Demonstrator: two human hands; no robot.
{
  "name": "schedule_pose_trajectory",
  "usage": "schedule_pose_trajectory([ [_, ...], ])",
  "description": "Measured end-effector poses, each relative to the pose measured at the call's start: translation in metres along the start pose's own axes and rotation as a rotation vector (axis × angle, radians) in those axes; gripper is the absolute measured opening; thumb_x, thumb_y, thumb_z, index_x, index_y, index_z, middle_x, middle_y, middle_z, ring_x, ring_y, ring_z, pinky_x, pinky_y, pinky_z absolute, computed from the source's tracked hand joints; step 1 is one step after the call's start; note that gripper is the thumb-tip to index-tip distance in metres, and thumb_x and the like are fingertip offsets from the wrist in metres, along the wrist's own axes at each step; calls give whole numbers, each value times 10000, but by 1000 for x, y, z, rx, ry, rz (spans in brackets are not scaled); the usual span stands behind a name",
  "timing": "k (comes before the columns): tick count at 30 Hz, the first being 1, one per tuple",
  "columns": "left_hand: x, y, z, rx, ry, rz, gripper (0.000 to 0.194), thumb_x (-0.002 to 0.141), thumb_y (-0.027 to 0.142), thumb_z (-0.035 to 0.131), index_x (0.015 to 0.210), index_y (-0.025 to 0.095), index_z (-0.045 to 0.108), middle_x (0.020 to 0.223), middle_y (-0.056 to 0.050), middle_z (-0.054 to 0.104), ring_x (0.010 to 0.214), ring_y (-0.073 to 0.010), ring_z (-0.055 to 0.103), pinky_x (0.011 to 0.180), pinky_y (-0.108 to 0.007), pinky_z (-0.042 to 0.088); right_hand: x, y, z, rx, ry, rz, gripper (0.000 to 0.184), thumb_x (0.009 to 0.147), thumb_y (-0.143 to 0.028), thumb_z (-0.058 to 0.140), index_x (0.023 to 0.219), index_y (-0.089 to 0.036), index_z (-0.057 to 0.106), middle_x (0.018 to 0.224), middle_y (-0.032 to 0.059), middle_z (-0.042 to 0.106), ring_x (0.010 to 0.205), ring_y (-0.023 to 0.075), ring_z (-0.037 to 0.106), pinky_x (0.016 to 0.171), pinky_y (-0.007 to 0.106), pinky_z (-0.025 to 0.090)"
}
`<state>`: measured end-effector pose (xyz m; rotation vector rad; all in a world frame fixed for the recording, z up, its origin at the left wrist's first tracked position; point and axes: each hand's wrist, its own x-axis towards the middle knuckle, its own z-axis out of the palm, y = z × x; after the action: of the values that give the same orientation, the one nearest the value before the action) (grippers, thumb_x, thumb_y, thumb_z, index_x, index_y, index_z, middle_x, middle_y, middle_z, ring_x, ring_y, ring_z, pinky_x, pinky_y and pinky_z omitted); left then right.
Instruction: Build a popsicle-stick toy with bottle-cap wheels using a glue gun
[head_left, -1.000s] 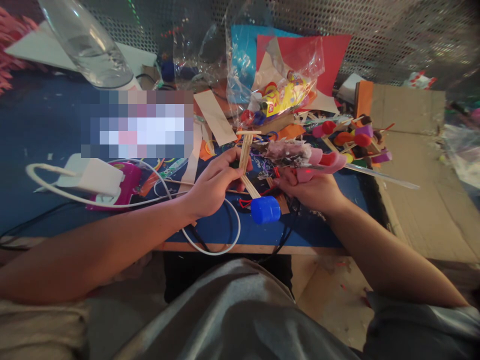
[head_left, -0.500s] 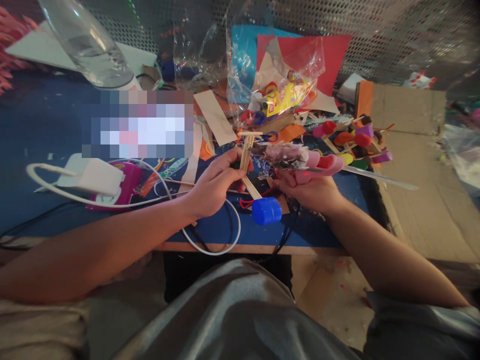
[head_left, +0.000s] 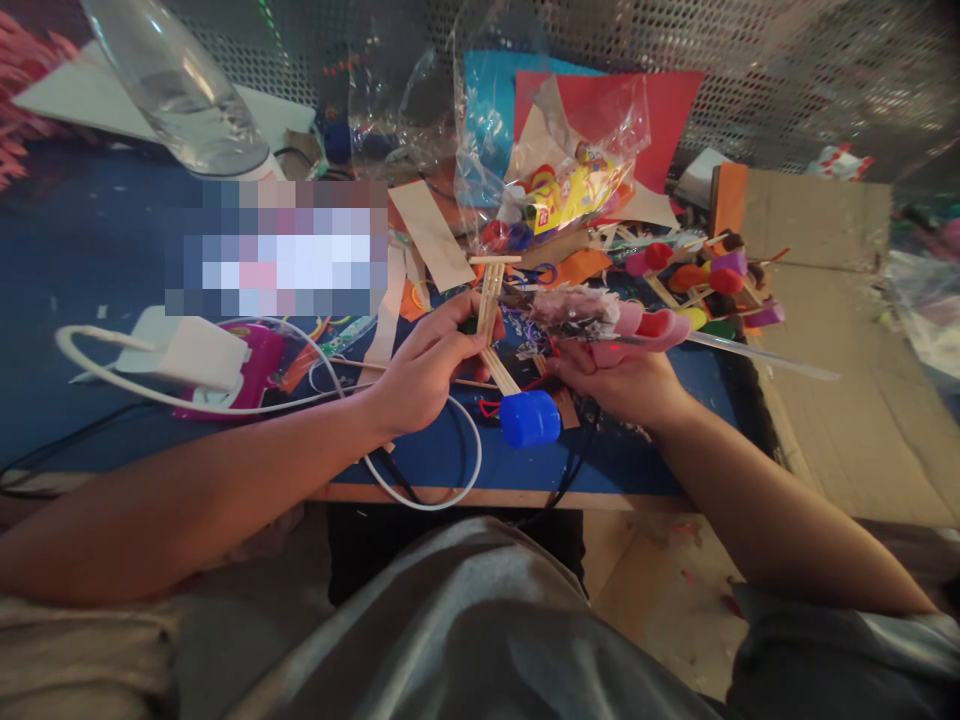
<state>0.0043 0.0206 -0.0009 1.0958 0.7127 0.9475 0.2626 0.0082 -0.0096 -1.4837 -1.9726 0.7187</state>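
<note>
My left hand [head_left: 427,375] is closed on a small wooden-stick frame [head_left: 491,300], pinched between thumb and fingers. A blue bottle cap [head_left: 530,419] sits at the frame's lower end, and a short stick crosses its top. In my right hand [head_left: 619,385] is a pink hot glue gun [head_left: 641,335], its front half caked with whitish, stringy residue. The dark nozzle points left, close beside the stick frame; whether it touches cannot be made out. A clear glue stick [head_left: 765,357] juts from the gun's back toward the right.
A white charger with cable [head_left: 191,350] rests on a magenta item at left. Behind stands a water bottle [head_left: 202,110]. Clear plastic bags [head_left: 555,150], coloured paper and scraps lie at the back. Stick pieces with colourful lumps [head_left: 720,275] and cardboard [head_left: 847,380] are at right.
The stick frame has tilted slightly and its top has risen a little, with the blue cap shifting slightly left. The glue gun and my right hand are almost where they were.
</note>
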Motion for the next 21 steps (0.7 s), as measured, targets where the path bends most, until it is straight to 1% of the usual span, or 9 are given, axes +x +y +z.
schedule_pose_trajectory([
  [2, 0, 0, -1, -2, -7, 13, 274, 777, 304, 759, 989, 195, 626, 952, -6, 620, 762, -115, 598, 661, -242, 550, 0, 0, -1, -17, 6, -14, 405, 918, -487, 752, 657, -271, 531, 726, 37, 668, 909, 272, 729, 925, 445, 649],
  [4, -1, 0, -1, -3, -14, 20, 261, 790, 302, 757, 991, 193, 632, 944, -3, 623, 744, -111, 603, 662, -245, 552, 1, -1, -1, -39, -6, -36, 452, 929, -454, 738, 628, -274, 452, 655, 17, 575, 874, 265, 713, 958, 460, 639],
  [6, -2, 1, -1, -12, -16, 19, 262, 795, 301, 758, 999, 190, 636, 955, -3, 626, 738, -107, 608, 661, -243, 548, 2, -2, -2, -52, -23, -51, 461, 933, -434, 716, 623, -273, 415, 649, 11, 547, 850, 257, 697, 971, 467, 635],
  [9, -2, 2, -1, -22, -16, 17, 272, 792, 301, 766, 1000, 188, 632, 960, 1, 618, 727, -100, 607, 658, -241, 543, 2, -2, -3, -79, -29, -53, 491, 925, -447, 712, 617, -271, 373, 631, -1, 509, 781, 236, 654, 962, 464, 627],
  [11, -2, 2, 0, -22, -17, 17, 277, 789, 301, 767, 999, 190, 627, 962, 3, 616, 727, -102, 606, 658, -244, 545, 1, -1, -3, -83, -8, -43, 526, 925, -472, 730, 620, -273, 351, 610, -13, 466, 754, 225, 631, 955, 449, 619],
  [13, -1, 1, -1, -18, -16, 17, 276, 788, 302, 763, 998, 192, 623, 958, 2, 618, 731, -105, 607, 660, -245, 549, 1, -1, -2, -79, -6, -25, 533, 931, -480, 735, 627, -273, 350, 601, -23, 444, 729, 212, 613, 906, 419, 614],
  [16, 0, -1, -2, -3, -20, 26, 257, 809, 301, 751, 1005, 193, 625, 958, 2, 619, 733, -106, 611, 667, -245, 556, 1, -1, -2, -76, -46, -21, 523, 947, -469, 707, 628, -272, 343, 570, -40, 378, 651, 186, 548, 797, 385, 585],
  [18, 0, -3, -3, 5, -34, 34, 237, 838, 307, 741, 1015, 194, 631, 967, -1, 623, 747, -109, 617, 676, -243, 563, 2, -3, -2, -75, -67, -39, 533, 950, -471, 696, 624, -272, 323, 552, -45, 340, 636, 180, 517, 780, 381, 566],
  [21, 0, -5, -4, 17, -49, 40, 219, 871, 316, 733, 1030, 199, 639, 999, -11, 642, 757, -112, 618, 670, -242, 558, 3, -6, -3, -81, -67, -58, 547, 950, -498, 687, 622, -271, 313, 562, -36, 365, 628, 173, 483, 748, 380, 525],
])
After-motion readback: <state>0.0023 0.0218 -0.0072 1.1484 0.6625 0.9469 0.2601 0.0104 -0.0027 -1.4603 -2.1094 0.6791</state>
